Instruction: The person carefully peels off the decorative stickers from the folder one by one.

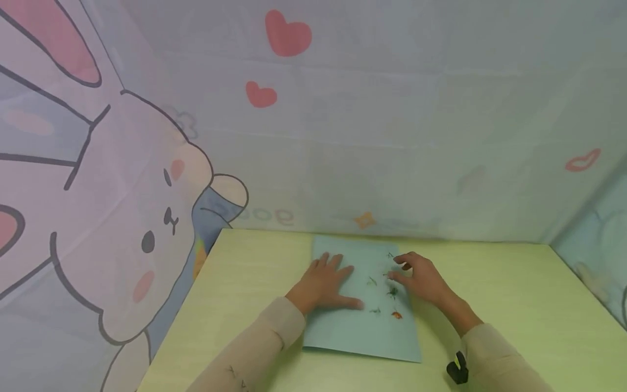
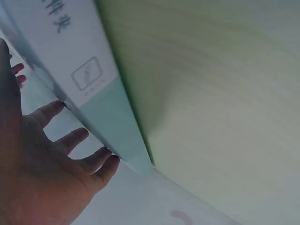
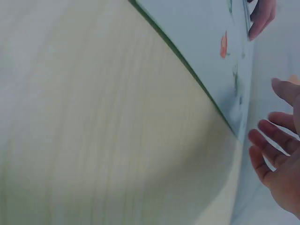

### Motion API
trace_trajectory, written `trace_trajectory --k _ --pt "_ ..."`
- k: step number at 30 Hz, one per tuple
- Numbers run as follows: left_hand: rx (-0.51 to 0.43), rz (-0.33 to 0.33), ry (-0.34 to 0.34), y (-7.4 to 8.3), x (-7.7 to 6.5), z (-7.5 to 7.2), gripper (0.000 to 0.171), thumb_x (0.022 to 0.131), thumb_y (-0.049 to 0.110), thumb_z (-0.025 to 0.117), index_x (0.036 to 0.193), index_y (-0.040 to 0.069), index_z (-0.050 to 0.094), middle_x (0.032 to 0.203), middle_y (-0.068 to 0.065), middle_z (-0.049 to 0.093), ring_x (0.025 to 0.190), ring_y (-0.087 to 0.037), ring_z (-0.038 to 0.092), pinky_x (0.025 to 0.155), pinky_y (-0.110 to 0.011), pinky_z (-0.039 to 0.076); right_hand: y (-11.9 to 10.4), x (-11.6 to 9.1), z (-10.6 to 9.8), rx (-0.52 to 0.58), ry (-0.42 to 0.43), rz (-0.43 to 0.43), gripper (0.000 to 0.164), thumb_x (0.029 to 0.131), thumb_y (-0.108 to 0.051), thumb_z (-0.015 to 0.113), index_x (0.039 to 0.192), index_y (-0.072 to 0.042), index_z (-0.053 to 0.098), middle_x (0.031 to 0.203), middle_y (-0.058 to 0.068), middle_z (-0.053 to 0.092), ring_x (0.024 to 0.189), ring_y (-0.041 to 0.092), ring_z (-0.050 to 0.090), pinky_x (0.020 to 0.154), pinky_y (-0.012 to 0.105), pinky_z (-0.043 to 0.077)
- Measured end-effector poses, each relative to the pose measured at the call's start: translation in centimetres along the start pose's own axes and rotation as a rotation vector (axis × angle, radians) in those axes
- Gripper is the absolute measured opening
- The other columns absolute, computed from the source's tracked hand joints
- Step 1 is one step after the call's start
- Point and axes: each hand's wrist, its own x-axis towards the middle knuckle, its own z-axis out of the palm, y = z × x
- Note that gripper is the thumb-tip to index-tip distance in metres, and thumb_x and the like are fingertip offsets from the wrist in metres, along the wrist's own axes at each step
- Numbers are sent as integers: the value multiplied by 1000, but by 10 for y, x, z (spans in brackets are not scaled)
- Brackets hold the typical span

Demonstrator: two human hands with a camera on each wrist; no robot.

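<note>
A pale blue-green file folder (image 1: 357, 337) lies flat on the table. My left hand (image 1: 323, 286) rests on its left part with fingers and thumb spread. In the left wrist view the fingertips of that left hand (image 2: 56, 159) meet the folder's edge, beside a printed white label (image 2: 86, 56). Over the folder's right edge hovers my right hand (image 1: 426, 277), fingers loosely bent, nothing visible between them. Near it are an orange flower (image 1: 397, 315), a dark green sprig (image 1: 393, 292) and several small plant shapes. Whether these are printed or loose, I cannot tell.
The light yellow wood-grain table (image 1: 514, 305) extends on both sides of the folder. Behind it hangs a pale cloth (image 1: 372, 120) with hearts and a large rabbit (image 1: 147, 228). A small black object (image 1: 458, 370) sits by the right sleeve.
</note>
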Motion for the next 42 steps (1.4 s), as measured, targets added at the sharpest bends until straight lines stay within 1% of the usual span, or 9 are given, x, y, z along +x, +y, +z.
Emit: trace_trajectory --k 3,6,15,19,22,28,33,36,42 --pt "2 0 -2 5 10 0 100 85 91 53 162 27 47 167 -10 38 154 -40 33 119 -56 36 11 7 1 51 61 46 45 103 -26 73 133 7 66 128 23 67 114 43 66 89 57 57" --pt "-11 17 -14 11 20 0 98 87 90 53 163 29 44 170 -8 35 157 -38 29 122 -57 32 21 13 2 97 77 111 45 104 -26 71 135 7 65 130 24 66 117 44 64 90 56 56" --pt "-100 30 -66 27 46 -9 99 89 88 53 167 31 36 175 -7 25 161 -37 18 125 -61 24 38 34 9 140 42 204 41 103 -20 71 135 6 65 129 25 62 115 43 63 88 53 56" --pt "-102 19 -73 28 54 -4 101 87 88 56 168 31 34 176 -6 23 162 -38 17 125 -64 21 43 38 15 150 12 238 40 103 -19 73 133 6 67 125 24 62 112 41 64 88 52 56" --pt "-107 -8 -90 26 56 2 104 85 88 59 168 30 34 176 -5 23 162 -40 15 125 -67 16 47 36 19 166 0 257 39 103 -19 73 132 6 68 125 24 63 112 40 63 89 51 55" --pt "-157 -44 -124 22 53 5 108 84 85 65 168 27 33 176 -6 21 162 -41 10 126 -67 8 54 34 19 221 13 266 36 102 -16 74 130 4 70 127 24 61 115 40 62 91 51 55" --pt "-157 -43 -139 18 51 6 107 83 83 68 168 28 34 177 -6 20 162 -39 10 127 -64 8 55 38 21 193 20 240 33 100 -16 75 127 3 73 125 24 62 114 42 62 94 54 53" --pt "-144 -40 -138 18 50 7 107 83 82 69 168 28 34 176 -7 21 162 -40 11 127 -65 9 54 41 22 186 29 248 32 99 -16 77 126 2 74 125 22 62 114 42 62 95 55 52" --pt "-70 -43 -145 19 51 5 106 82 85 67 168 32 33 176 -4 21 162 -40 14 125 -67 13 50 44 21 166 49 237 31 99 -17 77 124 1 74 124 21 64 114 40 62 96 55 52"
